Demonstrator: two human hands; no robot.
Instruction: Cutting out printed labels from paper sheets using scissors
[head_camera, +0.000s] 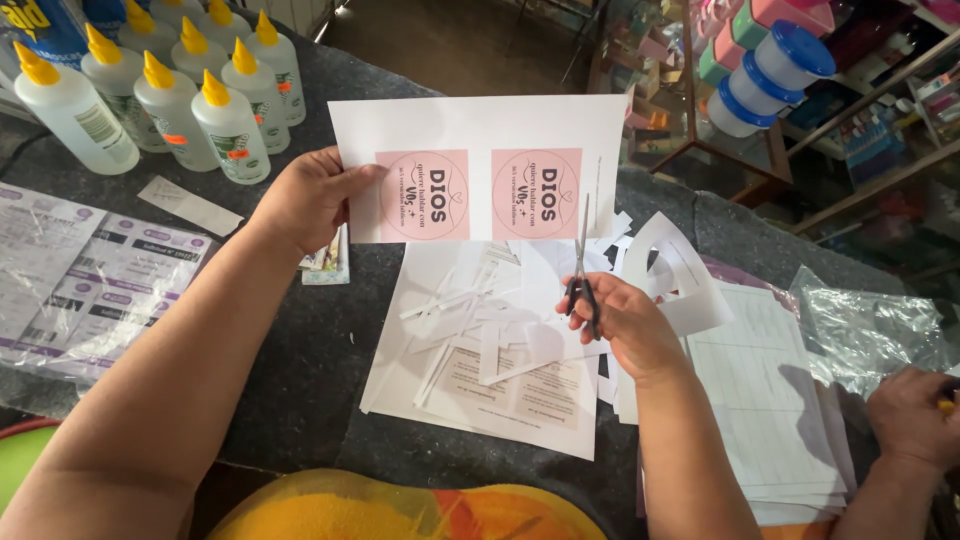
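My left hand (310, 195) holds a white sheet (480, 165) by its left edge, with the thumb on the front and the other fingers closed behind it, so the sheet stands up above the bench (300, 350). On the lower part of the sheet there are two pink square labels (422, 194) side by side, each with a thin circle and dark print inside. My right hand (625, 320) grips a pair of scissors (582, 265); the fingers are closed through the dark handles, and the blades point up and touch the lower edge of the sheet just right of the second pink square. I cannot tell how far the blades are open. Under my hands lies a pile of white paper strips and cut pieces (490, 320) on more printed sheets. At the far left of the bench stands a group of white glue bottles (170, 100) with yellow tips. Flat plastic packages with purple labels (90, 270) lie at the left. At the right edge, another person's hand (915, 415) rests near a stack of ruled paper (765, 380).
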